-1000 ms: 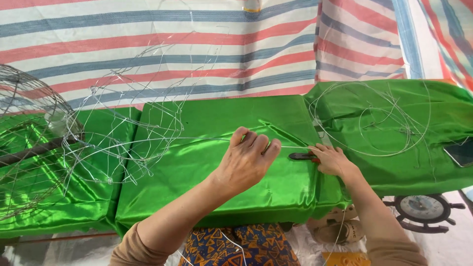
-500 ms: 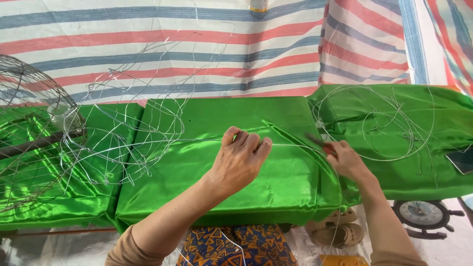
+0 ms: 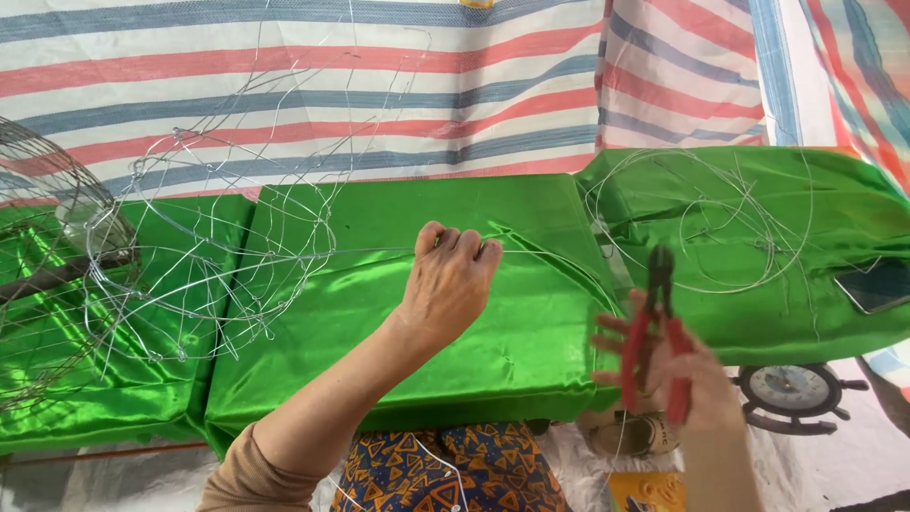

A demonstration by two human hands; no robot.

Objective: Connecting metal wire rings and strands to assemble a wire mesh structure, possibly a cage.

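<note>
Striped tarpaulin [image 3: 284,85] in red, blue and white is hanging as a backdrop behind a row of 3 low blocks draped in shiny green satin [image 3: 398,313], and that satin is serving as the landmark for everything else.

Over the middle block of the satin, the left hand [image 3: 450,284] is closing its fingers around a thin silver wire [image 3: 370,250], pinching it and lifting it just clear of the cloth. Held this way, the strand appears to be running taut back to the wire frame [image 3: 209,256], a loose open cage of bent wire that is standing across the gap between the left and middle blocks; the tension is probably keeping the strand straight and easy to reach.

Off the front right corner of the middle block, the right hand [image 3: 678,374] is gripping a pair of red-handled pliers [image 3: 654,332], fingers wrapped around both handles, nose pointing up toward the satin. Whether the tips are parted is too small to tell.

On the right-hand block, loose coils of wire [image 3: 701,228] are lying spread flat, likely so that they do not tangle, and a dark phone [image 3: 877,284] is resting near the far right edge. Past the left end of the satin, a metal fan grille [image 3: 47,180] is showing. Below the satin's front edge, a small ship's-wheel clock [image 3: 787,393] is lying on the floor.
</note>
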